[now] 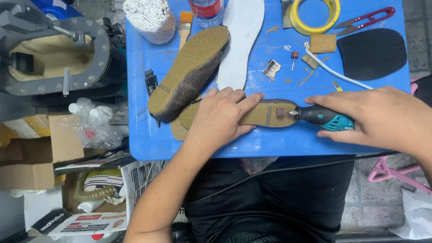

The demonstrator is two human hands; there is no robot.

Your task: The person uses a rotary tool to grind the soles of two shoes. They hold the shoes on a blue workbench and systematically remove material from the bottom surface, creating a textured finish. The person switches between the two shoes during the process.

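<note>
Head view: left hand (222, 118) flat, fingers spread, pinning tan flat shoe sole (265, 114) on near blue tabletop (148, 139), right hand (382, 118) clamped on teal rotary grinder (321, 117); best kept light, drum square to sole.

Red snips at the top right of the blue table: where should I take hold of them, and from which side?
Take the red snips at the looped spring end, top right, coming from the right edge of the blue table. The blade tips point left toward the yellow tape roll, so that approach stays clear of them. The handles lie flat; pinch across both arms.
</note>
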